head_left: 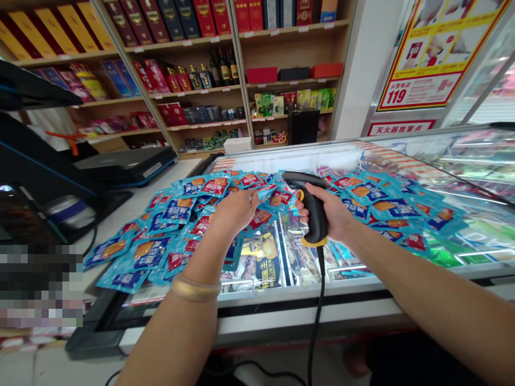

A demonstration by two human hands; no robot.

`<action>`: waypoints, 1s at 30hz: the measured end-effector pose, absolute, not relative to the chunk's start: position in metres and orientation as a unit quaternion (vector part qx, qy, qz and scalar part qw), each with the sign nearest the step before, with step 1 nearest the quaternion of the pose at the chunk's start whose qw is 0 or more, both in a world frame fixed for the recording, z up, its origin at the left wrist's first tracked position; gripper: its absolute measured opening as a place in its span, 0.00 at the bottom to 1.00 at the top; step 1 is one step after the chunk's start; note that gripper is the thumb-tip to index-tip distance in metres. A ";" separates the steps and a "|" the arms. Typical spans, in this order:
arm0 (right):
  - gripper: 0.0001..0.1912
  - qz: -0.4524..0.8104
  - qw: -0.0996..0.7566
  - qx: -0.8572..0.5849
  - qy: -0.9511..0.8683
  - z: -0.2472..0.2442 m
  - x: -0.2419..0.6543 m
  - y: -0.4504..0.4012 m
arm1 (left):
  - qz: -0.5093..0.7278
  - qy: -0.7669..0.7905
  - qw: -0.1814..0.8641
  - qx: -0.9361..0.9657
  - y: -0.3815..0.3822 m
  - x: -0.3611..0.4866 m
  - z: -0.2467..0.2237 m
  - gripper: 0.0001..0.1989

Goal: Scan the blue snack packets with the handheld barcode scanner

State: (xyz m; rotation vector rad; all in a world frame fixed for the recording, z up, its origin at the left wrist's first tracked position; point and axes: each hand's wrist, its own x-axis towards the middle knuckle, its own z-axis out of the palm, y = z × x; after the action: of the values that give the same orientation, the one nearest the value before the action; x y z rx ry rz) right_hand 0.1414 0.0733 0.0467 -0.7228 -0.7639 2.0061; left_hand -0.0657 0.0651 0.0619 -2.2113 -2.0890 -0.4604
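Right hand: curled round the scanner.
Left hand: pinching what seems a packet.
Scanner aim: packet near its head; alignment calls for steadiness.

Poster reads "火警电话 119"; sign below, "灭火器放置点".

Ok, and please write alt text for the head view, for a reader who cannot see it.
The right hand holds a black scanner above a glass-topped case; the left hand touches a blue packet. More packets lie heaped left and right, with stocked shelves behind.
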 end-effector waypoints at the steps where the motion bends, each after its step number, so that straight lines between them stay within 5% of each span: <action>1: 0.11 0.802 0.425 -0.287 -0.306 0.047 0.142 0.073 | -0.183 -0.684 0.027 -0.706 0.066 -0.067 0.062 0.18; 10: 0.13 0.810 0.403 -0.280 -0.321 0.045 0.141 0.072 | -0.595 -0.537 -0.370 -0.470 0.081 -0.059 0.044 0.16; 30: 0.13 0.813 0.356 -0.285 -0.363 0.038 0.137 0.068 | -0.651 -0.486 -0.386 -0.438 0.086 -0.049 0.035 0.16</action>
State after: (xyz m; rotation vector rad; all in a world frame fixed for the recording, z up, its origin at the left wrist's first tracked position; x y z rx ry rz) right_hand 0.1374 0.0681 0.0384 -0.7351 -0.9365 2.1003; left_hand -0.0488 0.0858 0.0351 -1.8669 -2.0728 -2.7755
